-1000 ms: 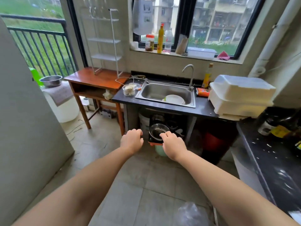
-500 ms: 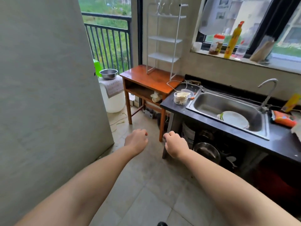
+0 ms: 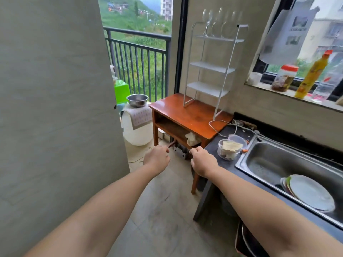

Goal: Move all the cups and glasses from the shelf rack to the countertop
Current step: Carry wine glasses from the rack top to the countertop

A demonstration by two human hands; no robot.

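A white wire shelf rack (image 3: 211, 67) stands on a brown wooden table (image 3: 193, 115) against the wall. Several clear wine glasses (image 3: 219, 23) stand in a row on its top shelf; the lower shelves hold nothing. The dark countertop (image 3: 213, 151) adjoins the table on the right. My left hand (image 3: 156, 157) and my right hand (image 3: 203, 160) are held out low in front of me, both curled into loose fists with nothing in them, well below and short of the rack.
A steel sink (image 3: 289, 167) with plates (image 3: 311, 191) sits in the counter, and two plastic containers (image 3: 229, 148) lie near its left end beside a white cable. A grey wall panel (image 3: 55, 108) fills the left. A white drum with a steel bowl (image 3: 137, 100) stands by the balcony railing.
The view has swung left and come closer to the rack and table; the glasses on the top shelf now show. Both hands stay curled and empty.
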